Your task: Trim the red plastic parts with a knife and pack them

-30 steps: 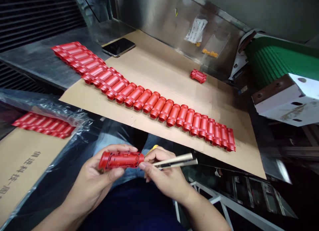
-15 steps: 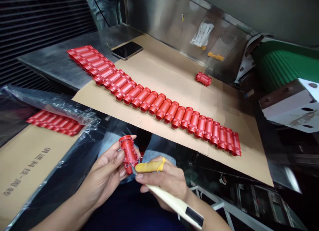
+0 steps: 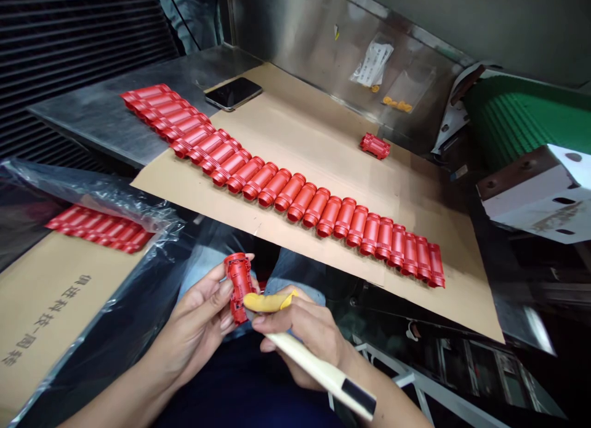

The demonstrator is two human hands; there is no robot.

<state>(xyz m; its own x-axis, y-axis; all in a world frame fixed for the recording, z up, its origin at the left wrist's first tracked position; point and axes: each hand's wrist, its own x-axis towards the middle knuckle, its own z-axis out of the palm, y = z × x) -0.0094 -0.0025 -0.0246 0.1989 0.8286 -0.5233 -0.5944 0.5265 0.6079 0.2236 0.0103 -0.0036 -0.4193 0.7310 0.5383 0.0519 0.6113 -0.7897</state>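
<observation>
My left hand [image 3: 194, 317] is shut on a red ribbed plastic housing [image 3: 240, 286], which stands nearly upright between fingers and thumb. My right hand [image 3: 300, 335] grips a cream-handled trimming tool [image 3: 318, 372], whose handle runs down to the right. A yellow finger cot [image 3: 268, 302] covers one right finger and touches the housing's side. The tool's tip sits by the housing's lower end, mostly hidden by my fingers. Beyond my hands, a long curved row of red housings [image 3: 300, 200] lies on a cardboard sheet [image 3: 323, 132].
A single red housing [image 3: 375, 146] lies apart on the cardboard, near a black phone [image 3: 233, 93]. At left, more red housings [image 3: 99, 228] sit in clear plastic film on a printed carton [image 3: 50, 317]. A green conveyor belt [image 3: 512, 114] and a white bracket [image 3: 535, 194] stand at right.
My left hand has turned the housing from lying sideways to nearly upright. The tool has swung round in my right hand, its handle now pointing down right. The view has shifted slightly.
</observation>
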